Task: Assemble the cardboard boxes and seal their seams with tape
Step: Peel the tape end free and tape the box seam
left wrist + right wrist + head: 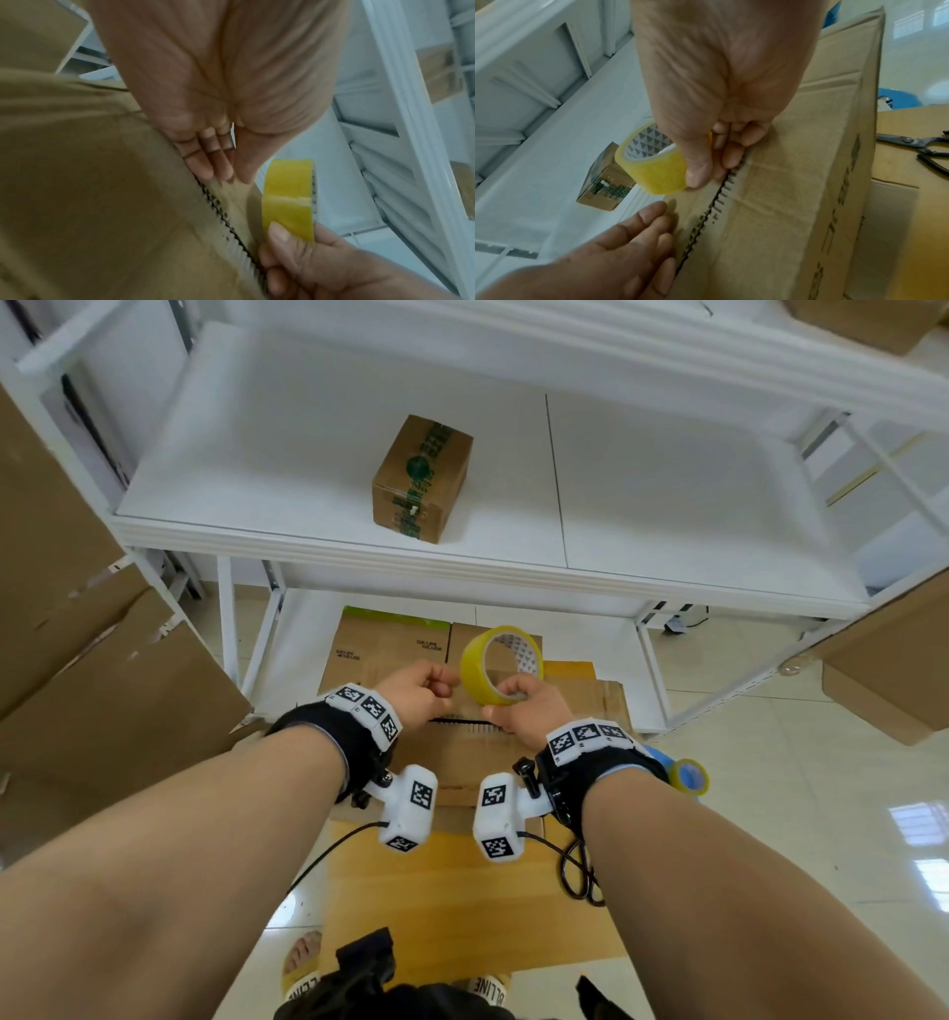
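Note:
A brown cardboard box (pixel 452 755) (pixel 795 182) (pixel 102 182) stands in front of me, its top flaps meeting at an unsealed seam (pixel 721 192) (pixel 218 209). My right hand (pixel 529 711) (pixel 706 101) pinches a yellow tape roll (pixel 500 662) (pixel 652 170) (pixel 287 199) at the far end of the seam, thumb on the roll's outer face. My left hand (pixel 421 690) (pixel 628 243) lies beside it, its straight fingers (pixel 213 162) resting on the left flap along the seam. It holds nothing.
A small sealed box (pixel 421 480) (pixel 603 182) stands on the white shelf (pixel 667 505) ahead. Flat cartons (pixel 390 644) lie under the shelf. Scissors (pixel 921 150) lie on cardboard to the right. Another tape roll (pixel 688 775) sits behind my right wrist. Large cardboard sheets (pixel 102 685) lean at left.

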`<state>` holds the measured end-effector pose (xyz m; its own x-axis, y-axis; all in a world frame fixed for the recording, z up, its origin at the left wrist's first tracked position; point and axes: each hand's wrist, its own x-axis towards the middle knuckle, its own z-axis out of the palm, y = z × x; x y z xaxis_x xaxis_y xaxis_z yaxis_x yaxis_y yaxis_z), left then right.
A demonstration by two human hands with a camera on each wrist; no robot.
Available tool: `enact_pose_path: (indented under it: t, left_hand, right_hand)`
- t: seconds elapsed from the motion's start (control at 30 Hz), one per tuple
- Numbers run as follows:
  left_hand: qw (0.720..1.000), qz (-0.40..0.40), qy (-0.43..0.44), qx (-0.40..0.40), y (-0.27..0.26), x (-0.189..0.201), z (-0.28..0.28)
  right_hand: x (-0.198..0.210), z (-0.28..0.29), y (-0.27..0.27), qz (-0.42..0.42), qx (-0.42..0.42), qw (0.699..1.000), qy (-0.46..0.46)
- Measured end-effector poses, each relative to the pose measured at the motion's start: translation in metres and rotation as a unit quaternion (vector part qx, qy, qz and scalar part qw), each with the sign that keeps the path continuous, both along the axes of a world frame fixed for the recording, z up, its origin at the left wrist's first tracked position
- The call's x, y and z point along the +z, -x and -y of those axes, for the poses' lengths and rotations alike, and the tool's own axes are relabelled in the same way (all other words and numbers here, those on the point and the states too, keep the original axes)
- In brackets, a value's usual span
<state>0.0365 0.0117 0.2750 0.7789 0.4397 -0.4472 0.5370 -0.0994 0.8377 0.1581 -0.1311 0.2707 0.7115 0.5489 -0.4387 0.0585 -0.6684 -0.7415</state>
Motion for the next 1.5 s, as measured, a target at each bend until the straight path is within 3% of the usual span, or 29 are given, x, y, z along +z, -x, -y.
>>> enact_pose_path:
  t: [0.17, 0.33, 0.47, 0.6, 0.77, 0.97, 1.17, 1.33, 1.5]
  left_hand:
    - [0.999, 0.011, 0.030, -0.025, -0.004, 0.004, -0.004]
    - [0.997, 0.010, 0.063, -0.034, -0.006, 0.001, 0.001]
    - [0.990, 0.055, 0.124, 0.025, 0.001, -0.005, -0.003]
    - [0.966, 0.122, 0.203, 0.101, 0.003, -0.003, -0.004]
    - [0.947, 0.111, 0.281, 0.109, 0.001, 0.013, -0.012]
    - [0.953, 0.089, 0.251, 0.147, -0.005, 0.015, -0.012]
    - [0.945, 0.103, 0.284, 0.128, -0.003, 0.023, -0.009]
    - [0.934, 0.106, 0.321, 0.113, 0.001, 0.029, -0.006]
    - [0.919, 0.099, 0.341, 0.172, -0.002, 0.035, 0.000]
  right_hand:
    - [-0.004, -0.008, 0.002, -0.019, -0.048, 0.996, -0.079]
    - [-0.008, -0.020, 0.009, -0.084, -0.022, 0.988, -0.126]
    - [-0.021, -0.016, 0.011, -0.077, -0.004, 0.990, -0.121]
    - [-0.024, -0.016, 0.006, -0.089, -0.001, 0.988, -0.124]
    - [-0.030, -0.014, 0.004, -0.105, 0.009, 0.986, -0.127]
    - [-0.028, -0.016, 0.001, -0.173, 0.046, 0.977, -0.111]
    - [-0.019, -0.016, 0.005, -0.240, 0.055, 0.960, -0.133]
    - [-0.011, -0.013, 0.007, -0.228, 0.045, 0.963, -0.134]
    - [-0.013, -0.008, 0.011, -0.192, 0.051, 0.972, -0.126]
